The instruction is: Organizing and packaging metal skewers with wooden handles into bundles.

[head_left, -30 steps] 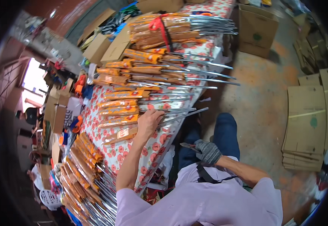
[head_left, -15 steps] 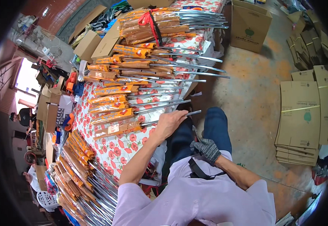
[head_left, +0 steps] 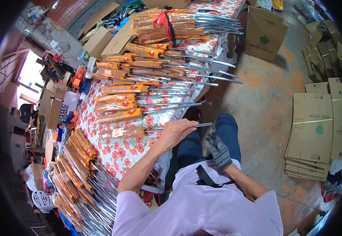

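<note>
My left hand (head_left: pixel 175 133), bare, pinches a shiny metal rod (head_left: pixel 205 124) near its end, at the table's edge above my left leg. The rod runs back into a clear-and-orange plastic sleeve (head_left: pixel 122 133) with brown contents, lying on the flowered tablecloth (head_left: pixel 129 151). Just right of the rod's tip, above my lap, is my right hand (head_left: pixel 218 151) in a grey knitted glove. Its fingers are closed around a thin dark thing, too small to make out. Several similar sleeved rods (head_left: pixel 118 115) lie beyond, their bare ends pointing right.
A red-tied bundle of sleeved rods (head_left: pixel 169 25) lies at the table's far end. Another pile (head_left: pixel 80 173) is at lower left. To the right, an open carton (head_left: pixel 265 33) stands on the floor near strapped stacks of flat cardboard (head_left: pixel 312 129). People are at far left.
My left hand has drawn the rod slightly nearer and apart from the neighbouring sleeve. My gloved right hand has risen from my lap toward the rod's end.
</note>
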A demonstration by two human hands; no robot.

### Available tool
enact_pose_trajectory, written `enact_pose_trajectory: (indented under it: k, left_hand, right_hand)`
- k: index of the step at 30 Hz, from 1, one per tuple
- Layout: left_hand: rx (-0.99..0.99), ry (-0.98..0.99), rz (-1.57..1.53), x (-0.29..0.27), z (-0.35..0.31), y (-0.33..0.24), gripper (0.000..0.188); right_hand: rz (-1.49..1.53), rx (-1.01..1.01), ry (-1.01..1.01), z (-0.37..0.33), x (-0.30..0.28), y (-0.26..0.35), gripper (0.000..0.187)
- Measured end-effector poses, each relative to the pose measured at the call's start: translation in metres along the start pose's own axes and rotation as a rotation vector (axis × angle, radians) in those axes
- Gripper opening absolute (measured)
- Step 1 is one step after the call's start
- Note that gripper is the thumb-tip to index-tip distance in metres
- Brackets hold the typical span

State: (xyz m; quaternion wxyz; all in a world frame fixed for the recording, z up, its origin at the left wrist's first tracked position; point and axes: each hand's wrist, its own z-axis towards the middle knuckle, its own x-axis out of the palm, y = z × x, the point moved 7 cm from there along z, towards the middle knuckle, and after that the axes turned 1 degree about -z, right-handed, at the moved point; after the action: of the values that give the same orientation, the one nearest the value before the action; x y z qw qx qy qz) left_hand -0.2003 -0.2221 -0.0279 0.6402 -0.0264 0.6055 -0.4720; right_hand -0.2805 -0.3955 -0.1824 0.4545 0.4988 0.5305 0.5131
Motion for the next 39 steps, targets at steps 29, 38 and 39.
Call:
enact_pose_trajectory:
  k: [29,38,39]
  left_hand:
    - [0.016,-0.004,0.028,0.014,-0.002,0.008,0.022]
    - [-0.001,0.007,0.071,0.018,-0.007,0.012,0.022]
    - [-0.002,0.008,0.07,0.019,-0.008,0.012,0.022]
  right_hand:
    - [-0.326,-0.21,-0.165,0.033,0.023,0.001,0.049]
    - [-0.273,-0.137,-0.085,0.036,0.027,-0.007,0.045]
    - [-0.236,-0.128,-0.094,0.036,0.027,-0.004,0.043]
